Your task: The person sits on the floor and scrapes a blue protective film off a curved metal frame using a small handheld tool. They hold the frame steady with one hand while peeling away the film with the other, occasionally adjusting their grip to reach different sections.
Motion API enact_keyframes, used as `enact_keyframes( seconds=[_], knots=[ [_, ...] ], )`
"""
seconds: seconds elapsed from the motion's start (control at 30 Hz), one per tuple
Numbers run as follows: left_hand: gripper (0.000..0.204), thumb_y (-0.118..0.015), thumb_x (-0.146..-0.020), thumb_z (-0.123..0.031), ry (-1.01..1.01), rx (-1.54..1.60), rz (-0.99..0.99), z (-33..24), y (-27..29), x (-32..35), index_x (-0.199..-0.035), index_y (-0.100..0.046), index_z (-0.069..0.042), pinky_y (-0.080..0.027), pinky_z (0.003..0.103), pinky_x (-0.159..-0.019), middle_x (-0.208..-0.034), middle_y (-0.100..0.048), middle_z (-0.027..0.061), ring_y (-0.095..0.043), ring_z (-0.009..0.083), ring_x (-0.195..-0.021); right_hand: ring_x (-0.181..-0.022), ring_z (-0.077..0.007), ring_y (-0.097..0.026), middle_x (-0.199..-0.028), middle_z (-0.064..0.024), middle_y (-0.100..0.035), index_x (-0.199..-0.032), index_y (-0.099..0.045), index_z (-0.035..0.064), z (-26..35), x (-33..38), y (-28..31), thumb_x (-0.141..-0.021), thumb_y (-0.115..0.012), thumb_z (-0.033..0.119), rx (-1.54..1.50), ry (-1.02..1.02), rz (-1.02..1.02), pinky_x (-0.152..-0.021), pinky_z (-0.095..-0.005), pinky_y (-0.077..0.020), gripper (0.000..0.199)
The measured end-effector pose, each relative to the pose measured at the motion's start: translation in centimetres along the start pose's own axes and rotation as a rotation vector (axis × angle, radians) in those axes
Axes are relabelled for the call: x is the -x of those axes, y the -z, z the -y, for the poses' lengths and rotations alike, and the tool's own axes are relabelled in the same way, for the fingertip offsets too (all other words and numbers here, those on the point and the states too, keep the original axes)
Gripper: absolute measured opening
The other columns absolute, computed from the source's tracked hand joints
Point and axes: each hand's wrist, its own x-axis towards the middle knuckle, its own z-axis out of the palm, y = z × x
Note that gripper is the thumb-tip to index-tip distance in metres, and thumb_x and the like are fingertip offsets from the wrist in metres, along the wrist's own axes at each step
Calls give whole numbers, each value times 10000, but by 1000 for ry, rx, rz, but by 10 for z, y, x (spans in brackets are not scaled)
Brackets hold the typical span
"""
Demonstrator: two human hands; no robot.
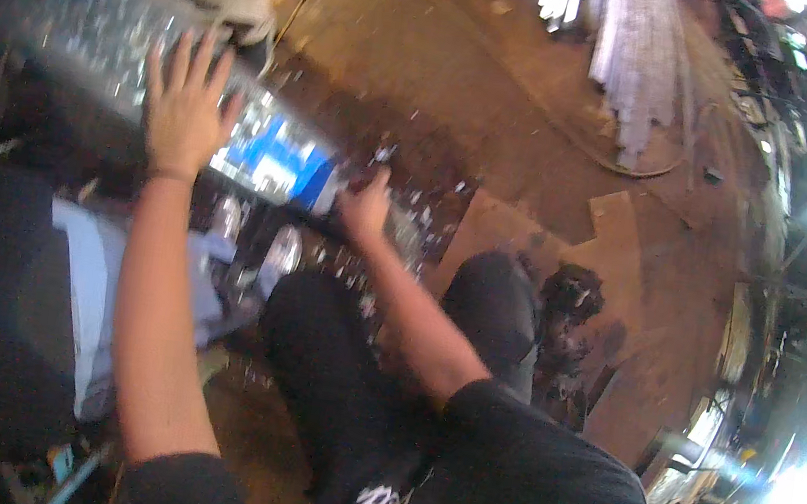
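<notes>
My left hand (184, 114) lies flat with its fingers spread, at the edge of a long narrow surface (98, 33) strewn with small shiny pieces. Between my two hands is a flat blue-and-white item (279, 156), glossy and blurred; its kind is not clear. My right hand (366, 205) is at its right end, fingers curled round a small dark thing that I cannot make out. Small bright scraps (383, 154) lie just beyond that hand.
Long pale strips (632, 69) lie piled on the brown floor at the far side, with a cord (650, 174) beside them. A flat brown sheet (516, 241) and a dark heap (574, 298) are right of my knees. Light blue cloth (90, 304) is at left.
</notes>
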Motion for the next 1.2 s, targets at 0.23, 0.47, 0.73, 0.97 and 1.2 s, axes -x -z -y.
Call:
enact_keyframes(
  seconds=[0.23,0.47,0.73,0.97,1.2],
  knots=[
    [614,-576,-963,-456,27,123,35,-3,9,0,-1496,-544,-153,-31,587,-1286,-1657,-362,86,-211,307,-1572,-965,-451,-710,-1019,-237,-734,-1384,-442,64,-15,-8,-4,-795,-746,120,-33,124,-11,-845,-524,-563,666],
    [592,-535,-963,-447,0,202,-21,-4,1,1,-1458,-586,-127,0,609,-1282,-1664,-350,111,-170,330,-1586,-862,-480,-705,-928,-241,-735,-1361,-488,48,-13,3,-13,-825,-653,70,20,171,-45,-788,-524,-573,560],
    [599,-641,-913,-429,15,228,-76,7,5,5,-1423,-611,-115,-28,578,-1292,-1635,-387,107,-231,318,-1561,-1201,-460,-603,-1276,-284,-629,-1406,-480,25,22,20,5,-791,-685,76,-21,165,111,-1030,-511,-489,651],
    [432,-731,-882,-247,304,645,-299,-45,0,-5,-1263,-676,-52,-227,533,-1247,-1425,-590,154,-402,337,-1462,-1218,-443,-590,-1339,-260,-587,-1396,-510,14,5,10,29,-778,-771,136,74,390,98,-1057,-474,-481,682],
    [263,-592,-1047,-239,677,2034,-168,-229,8,20,-1042,-665,13,-550,405,-885,-958,-713,123,-681,259,-891,-1330,-409,-512,-1382,-254,-563,-1400,-517,-19,-26,-39,24,-815,-792,307,-16,434,194,-1113,-469,-431,724]
  ],
)
